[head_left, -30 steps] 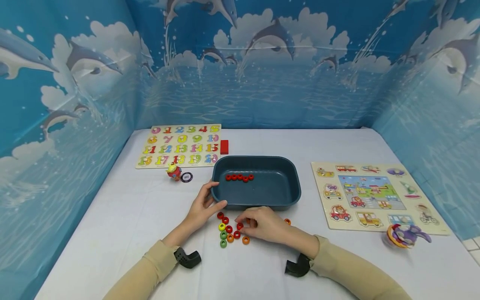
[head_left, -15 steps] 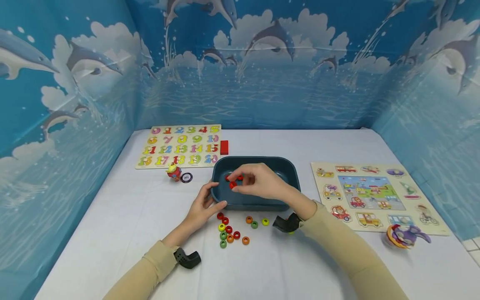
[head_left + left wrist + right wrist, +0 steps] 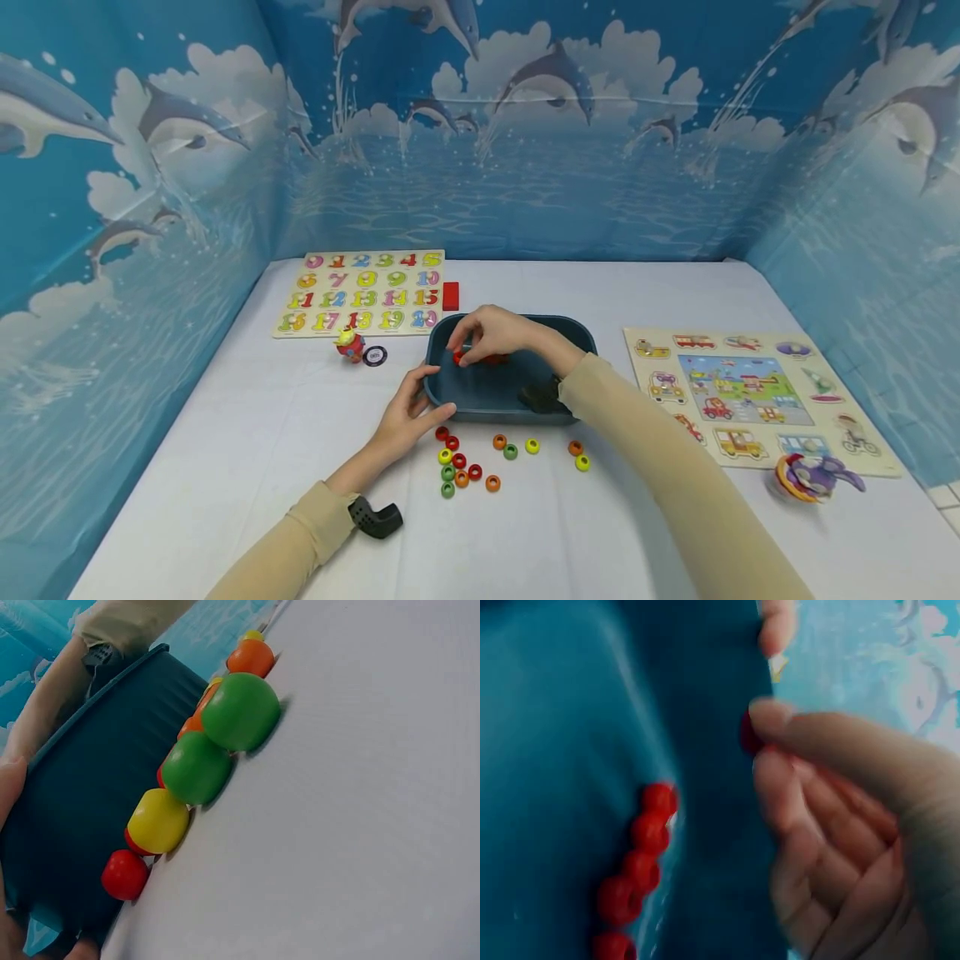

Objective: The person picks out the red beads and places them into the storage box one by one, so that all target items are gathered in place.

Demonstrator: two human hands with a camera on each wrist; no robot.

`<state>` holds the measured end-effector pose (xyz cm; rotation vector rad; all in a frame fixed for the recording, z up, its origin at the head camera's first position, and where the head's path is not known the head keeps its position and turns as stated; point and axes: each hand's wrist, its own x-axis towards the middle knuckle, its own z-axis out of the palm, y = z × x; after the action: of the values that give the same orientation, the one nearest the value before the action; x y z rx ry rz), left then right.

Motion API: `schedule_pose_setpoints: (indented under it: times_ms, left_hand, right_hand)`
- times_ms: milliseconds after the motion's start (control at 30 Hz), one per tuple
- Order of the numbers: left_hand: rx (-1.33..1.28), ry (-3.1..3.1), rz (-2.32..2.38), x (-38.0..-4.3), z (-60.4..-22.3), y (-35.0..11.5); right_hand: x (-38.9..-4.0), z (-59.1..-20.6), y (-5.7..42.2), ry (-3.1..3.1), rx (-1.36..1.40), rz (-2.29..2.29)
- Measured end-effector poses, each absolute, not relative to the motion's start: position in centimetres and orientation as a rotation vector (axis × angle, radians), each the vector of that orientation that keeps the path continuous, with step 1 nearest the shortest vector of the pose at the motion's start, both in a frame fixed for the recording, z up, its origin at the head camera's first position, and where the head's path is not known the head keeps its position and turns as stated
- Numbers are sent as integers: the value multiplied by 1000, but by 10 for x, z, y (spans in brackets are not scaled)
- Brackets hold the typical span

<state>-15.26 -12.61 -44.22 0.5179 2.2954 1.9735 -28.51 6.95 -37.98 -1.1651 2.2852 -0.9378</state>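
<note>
A dark teal plastic tray (image 3: 480, 412) stands mid-table. My left hand (image 3: 401, 423) holds its near left corner, thumb along the front wall and fingers at the left side. Over the tray's left part, my right hand (image 3: 498, 331) pinches a red bead (image 3: 750, 733) between thumb and index finger. In the right wrist view, several red beads (image 3: 641, 870) lie in a row along the tray's inner edge; the hand mostly hides them from the head camera. In front of the tray, loose red, yellow, green (image 3: 240, 712) and orange beads (image 3: 492, 483) lie on the white cloth.
A number puzzle board (image 3: 360, 292) lies back left beside a red block (image 3: 450, 296). Near it are a small red-and-yellow figure (image 3: 349, 344) and a round chip (image 3: 375, 356). A vehicle puzzle board (image 3: 750, 400) and a purple toy (image 3: 813, 477) are on the right.
My right hand has gone from the loose beads up into the tray with a red bead, then further left towards the tray's left wall. My left hand has stayed at the corner.
</note>
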Motion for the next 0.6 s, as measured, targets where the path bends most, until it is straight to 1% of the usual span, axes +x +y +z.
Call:
schedule_pose_setpoints:
  times_ms: [267,600]
  left_hand:
    - [515,2278,1981,-152,-441,-125]
    - [540,2316,1969,-153,-442,-126]
  right_hand:
    - [-295,-401,59,2300,-1133,-800]
    - [-297,-409,51,2357,-1209,-618]
